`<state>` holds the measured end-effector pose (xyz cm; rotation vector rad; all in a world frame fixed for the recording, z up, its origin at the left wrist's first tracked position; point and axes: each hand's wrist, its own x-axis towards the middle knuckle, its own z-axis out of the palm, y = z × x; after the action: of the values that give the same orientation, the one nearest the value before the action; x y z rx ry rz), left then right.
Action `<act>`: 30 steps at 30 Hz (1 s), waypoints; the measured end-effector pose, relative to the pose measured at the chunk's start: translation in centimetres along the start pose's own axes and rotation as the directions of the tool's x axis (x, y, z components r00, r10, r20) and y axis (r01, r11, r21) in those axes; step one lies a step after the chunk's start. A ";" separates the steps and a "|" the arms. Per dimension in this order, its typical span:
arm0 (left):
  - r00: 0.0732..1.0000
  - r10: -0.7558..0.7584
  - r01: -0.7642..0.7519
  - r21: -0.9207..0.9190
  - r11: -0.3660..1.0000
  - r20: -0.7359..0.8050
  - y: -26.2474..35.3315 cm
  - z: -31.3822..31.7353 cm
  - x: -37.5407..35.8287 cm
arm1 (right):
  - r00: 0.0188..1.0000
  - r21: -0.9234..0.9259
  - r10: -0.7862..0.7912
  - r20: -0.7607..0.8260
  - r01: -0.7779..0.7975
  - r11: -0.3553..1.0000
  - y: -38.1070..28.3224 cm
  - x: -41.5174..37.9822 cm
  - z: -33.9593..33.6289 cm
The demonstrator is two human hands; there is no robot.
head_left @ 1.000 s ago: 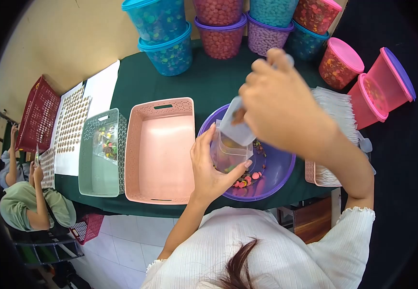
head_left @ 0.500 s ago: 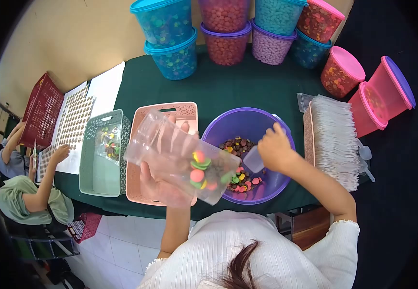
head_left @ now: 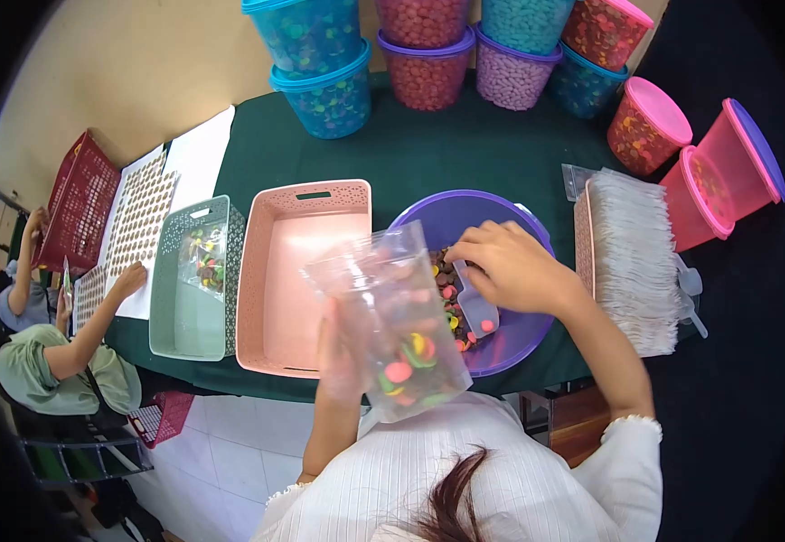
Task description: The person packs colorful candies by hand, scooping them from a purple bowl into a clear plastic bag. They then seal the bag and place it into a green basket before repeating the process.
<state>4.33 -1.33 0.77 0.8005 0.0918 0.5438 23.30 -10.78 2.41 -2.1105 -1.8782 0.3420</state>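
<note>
My left hand [head_left: 342, 358] is closed on a clear plastic pouch [head_left: 390, 312], which has a few pink, green and yellow discs at its bottom. The pouch tilts in front of the purple tub [head_left: 530, 332] and hides part of it. Inside that tub lie brown, pink and yellow discs [head_left: 449, 294]. Fingers of my right hand [head_left: 514, 271] grip a translucent scoop [head_left: 479, 314], lowered among the discs with a pink one against it. A pink basket [head_left: 297, 262] stands left of the pouch.
A green basket [head_left: 164, 307] with a filled pouch sits further left, beside sticker sheets [head_left: 142, 208] and a co-worker's arm [head_left: 94, 325]. On the right is a stack of flat pouches [head_left: 632, 262] near spare scoops [head_left: 690, 282]. Lidded buckets [head_left: 324, 104] line the back.
The pouch has swung more upright and moved right, towards my body. My right hand has lowered the scoop into the discs. The co-worker's near hand has moved slightly right.
</note>
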 end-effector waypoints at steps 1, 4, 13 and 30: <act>0.999 0.032 -0.031 -0.095 0.995 0.003 0.2 -0.1 0.1 | 0.992 -0.201 0.007 0.125 0.019 0.979 0.9 0.8 0.7; 0.996 0.072 -0.085 -0.408 0.909 -0.049 0.9 -0.4 -0.3 | 0.976 -0.378 0.003 0.219 0.083 0.922 3.3 3.4 4.3; 0.983 -0.034 -0.038 -0.381 0.924 -0.179 0.5 -1.8 -1.1 | 0.694 -0.659 0.195 0.693 0.499 0.564 3.9 5.6 9.7; 0.950 -0.186 0.147 -0.166 0.975 -0.252 -0.7 -2.8 -0.5 | 0.434 -0.166 0.069 0.898 0.189 0.968 4.0 7.3 9.6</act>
<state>3.44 -0.16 -1.78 0.5672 0.3616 0.4886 24.34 -3.38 -7.82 -2.1636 -2.6366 1.6003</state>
